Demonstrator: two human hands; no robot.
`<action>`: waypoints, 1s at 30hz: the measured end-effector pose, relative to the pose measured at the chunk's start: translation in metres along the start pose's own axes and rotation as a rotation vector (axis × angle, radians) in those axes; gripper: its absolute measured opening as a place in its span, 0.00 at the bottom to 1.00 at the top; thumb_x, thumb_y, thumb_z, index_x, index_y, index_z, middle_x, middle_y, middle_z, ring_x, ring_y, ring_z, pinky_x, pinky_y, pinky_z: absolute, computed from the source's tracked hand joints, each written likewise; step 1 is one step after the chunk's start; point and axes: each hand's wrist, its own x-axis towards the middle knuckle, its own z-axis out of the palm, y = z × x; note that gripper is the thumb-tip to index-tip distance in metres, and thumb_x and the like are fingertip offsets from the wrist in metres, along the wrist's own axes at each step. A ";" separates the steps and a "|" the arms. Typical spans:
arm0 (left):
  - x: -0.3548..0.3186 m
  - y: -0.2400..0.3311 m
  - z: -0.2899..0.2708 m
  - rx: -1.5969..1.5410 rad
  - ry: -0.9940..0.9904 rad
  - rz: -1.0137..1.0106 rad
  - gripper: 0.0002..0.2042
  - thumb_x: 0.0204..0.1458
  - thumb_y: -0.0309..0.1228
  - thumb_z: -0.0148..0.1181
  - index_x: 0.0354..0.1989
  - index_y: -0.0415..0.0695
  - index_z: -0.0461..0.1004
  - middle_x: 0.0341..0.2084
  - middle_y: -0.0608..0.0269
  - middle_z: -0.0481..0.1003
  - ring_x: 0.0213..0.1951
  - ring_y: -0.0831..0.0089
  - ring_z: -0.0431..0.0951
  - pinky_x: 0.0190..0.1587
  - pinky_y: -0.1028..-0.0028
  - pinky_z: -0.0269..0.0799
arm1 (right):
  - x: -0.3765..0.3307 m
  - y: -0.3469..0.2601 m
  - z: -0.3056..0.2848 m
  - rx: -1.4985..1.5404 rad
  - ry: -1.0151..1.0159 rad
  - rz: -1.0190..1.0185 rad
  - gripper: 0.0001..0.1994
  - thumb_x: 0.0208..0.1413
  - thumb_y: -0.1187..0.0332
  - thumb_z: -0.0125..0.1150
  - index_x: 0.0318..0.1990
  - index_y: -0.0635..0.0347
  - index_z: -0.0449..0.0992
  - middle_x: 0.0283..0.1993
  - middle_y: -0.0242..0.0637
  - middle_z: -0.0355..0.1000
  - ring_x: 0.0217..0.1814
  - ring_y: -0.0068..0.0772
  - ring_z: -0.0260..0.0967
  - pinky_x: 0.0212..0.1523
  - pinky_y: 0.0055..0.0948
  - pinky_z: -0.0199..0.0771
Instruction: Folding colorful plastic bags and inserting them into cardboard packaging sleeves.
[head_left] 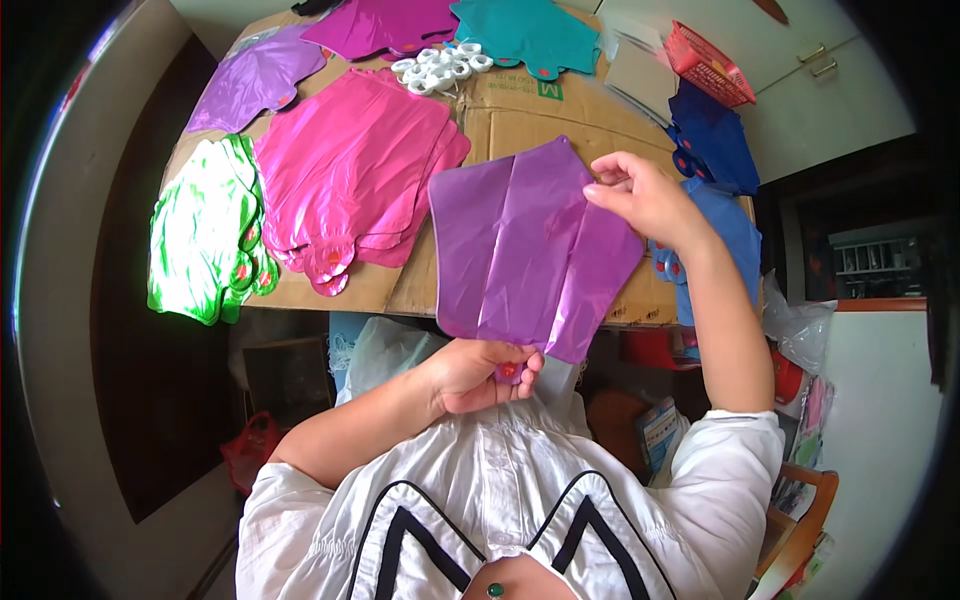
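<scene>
A flat, uninflated purple foil balloon (530,245), creased lengthwise, is spread out in front of me, over the table's near edge. My left hand (490,375) grips its narrow tail at the bottom, where a red mark shows beside the fingers. At the balloon's upper right edge is my right hand (640,195), its fingers curved and apart from the thumb. The thumb tip lies against the foil there. Left of it rests a stack of pink foil balloons (350,160), with green-and-white ones (205,230) farther left.
Cardboard (525,105) covers the table. Lilac (255,80), magenta (375,22) and teal (525,35) foil balloons lie at the back, near white ribbon rolls (437,68). Dark blue (715,135) and light blue (728,235) ones hang at the right edge, below a red basket (708,62).
</scene>
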 end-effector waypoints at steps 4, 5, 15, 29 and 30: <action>-0.014 -0.003 0.003 -0.149 -0.352 -0.035 0.09 0.62 0.30 0.47 0.34 0.39 0.69 0.27 0.67 0.66 0.29 0.76 0.65 0.42 0.72 0.63 | 0.019 -0.012 -0.020 0.323 -0.271 0.374 0.20 0.55 0.59 0.66 0.47 0.64 0.71 0.38 0.32 0.70 0.32 0.16 0.64 0.29 0.21 0.68; -0.014 -0.002 0.004 -0.163 -0.390 -0.036 0.09 0.62 0.30 0.48 0.33 0.39 0.69 0.28 0.67 0.66 0.30 0.76 0.65 0.42 0.72 0.63 | 0.020 -0.018 -0.021 0.332 -0.298 0.407 0.21 0.54 0.58 0.67 0.47 0.63 0.71 0.38 0.32 0.70 0.32 0.16 0.64 0.29 0.21 0.68; -0.005 -0.005 -0.010 0.021 -0.219 -0.001 0.08 0.61 0.29 0.50 0.36 0.36 0.71 0.32 0.63 0.71 0.35 0.68 0.71 0.47 0.69 0.67 | 0.050 -0.021 -0.005 0.456 -0.403 0.368 0.15 0.49 0.73 0.64 0.45 0.66 0.72 0.37 0.37 0.74 0.34 0.23 0.72 0.33 0.25 0.74; 0.011 -0.003 -0.010 0.099 -0.045 0.026 0.06 0.61 0.25 0.51 0.40 0.36 0.73 0.35 0.60 0.75 0.37 0.72 0.76 0.47 0.71 0.74 | 0.054 -0.008 0.016 0.173 -0.273 0.287 0.06 0.48 0.76 0.57 0.35 0.65 0.73 0.28 0.32 0.73 0.25 0.22 0.70 0.28 0.24 0.71; 0.012 -0.004 -0.009 0.097 -0.029 0.022 0.06 0.62 0.26 0.50 0.40 0.36 0.73 0.34 0.62 0.75 0.36 0.74 0.75 0.46 0.71 0.73 | 0.055 -0.008 0.017 0.171 -0.266 0.287 0.05 0.49 0.75 0.57 0.34 0.64 0.73 0.28 0.32 0.72 0.25 0.22 0.70 0.28 0.24 0.71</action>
